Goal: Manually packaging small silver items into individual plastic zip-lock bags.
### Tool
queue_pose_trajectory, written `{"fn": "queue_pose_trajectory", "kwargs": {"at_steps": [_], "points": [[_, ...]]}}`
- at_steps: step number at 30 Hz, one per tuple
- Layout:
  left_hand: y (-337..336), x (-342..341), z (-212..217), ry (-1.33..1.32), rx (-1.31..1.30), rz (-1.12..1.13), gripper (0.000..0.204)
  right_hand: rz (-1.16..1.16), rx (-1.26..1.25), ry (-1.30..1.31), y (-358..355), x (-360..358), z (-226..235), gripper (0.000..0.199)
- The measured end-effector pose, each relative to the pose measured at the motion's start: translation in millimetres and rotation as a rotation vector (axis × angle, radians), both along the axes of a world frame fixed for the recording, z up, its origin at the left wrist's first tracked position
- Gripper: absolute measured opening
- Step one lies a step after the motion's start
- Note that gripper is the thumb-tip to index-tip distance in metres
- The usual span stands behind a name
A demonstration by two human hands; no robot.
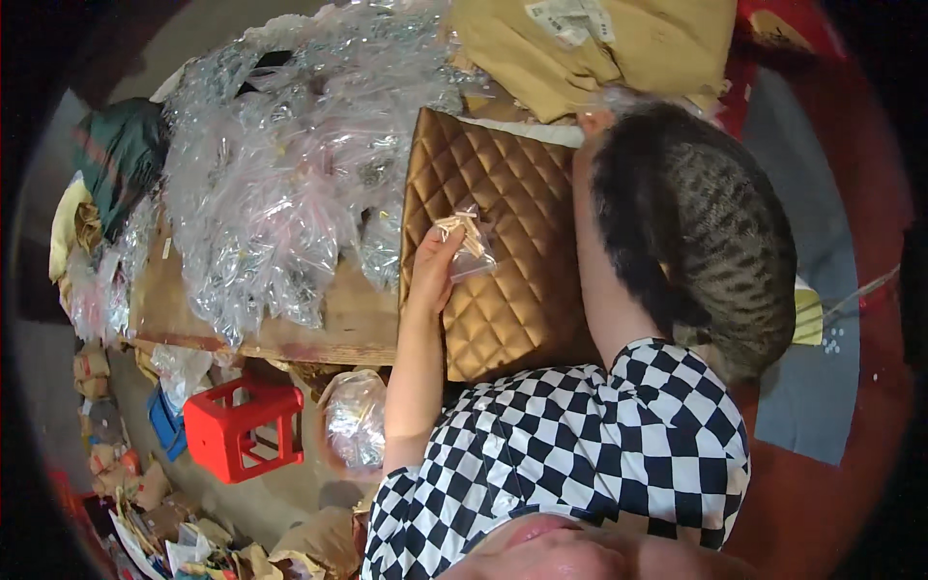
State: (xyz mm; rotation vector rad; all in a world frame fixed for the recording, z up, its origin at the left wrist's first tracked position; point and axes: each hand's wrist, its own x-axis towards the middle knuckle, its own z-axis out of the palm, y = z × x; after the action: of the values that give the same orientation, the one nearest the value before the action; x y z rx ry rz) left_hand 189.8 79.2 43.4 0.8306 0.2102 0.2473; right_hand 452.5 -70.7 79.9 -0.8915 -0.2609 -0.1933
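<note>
Left hand (432, 275) pinches a small clear bag (467, 246) over the quilted gold cushion (503, 242); grip should stay at its edge; right hand unseen.

Heap of clear plastic bags (280, 184), red crate (242, 430), tan parcels (590, 48), striped cat (706, 232), wood tbl (338, 324)

The left hand (432, 274) pinches a small clear plastic packet (468, 246) against a gold quilted cushion (503, 242). A tabby cat (710, 232) lies along the right arm, right of the cushion. Left of the cushion is a heap of clear packets (280, 184) on a wooden table (348, 329). A red plastic stool (242, 425) stands below the table.
</note>
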Motion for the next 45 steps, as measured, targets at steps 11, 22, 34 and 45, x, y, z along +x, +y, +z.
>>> {"fn": "queue_pose_trajectory", "kwargs": {"at_steps": [11,22,34,45], "points": [[-8.3,-13.7,-3.5,0.190,1.124,0.210,0.023,0.228,-0.519,0.429,-29.2,-46.3,-136.7,0.020],[-14.6,-28.9,3.8,0.108,0.922,0.174,0.021,-0.248,-1.342,-0.564,-5.8,-72.7,-75.0,0.024],[-26.4,-13.7,-1.5,0.042,0.455,0.009,0.023,0.419,-0.843,-0.348,-19.7,-168.8,-21.9,0.027],[-45.1,-8.3,-11.3,0.076,0.445,0.394,0.025,0.466,-1.252,-0.125,-53.4,-142.8,-40.9,0.035]]}}
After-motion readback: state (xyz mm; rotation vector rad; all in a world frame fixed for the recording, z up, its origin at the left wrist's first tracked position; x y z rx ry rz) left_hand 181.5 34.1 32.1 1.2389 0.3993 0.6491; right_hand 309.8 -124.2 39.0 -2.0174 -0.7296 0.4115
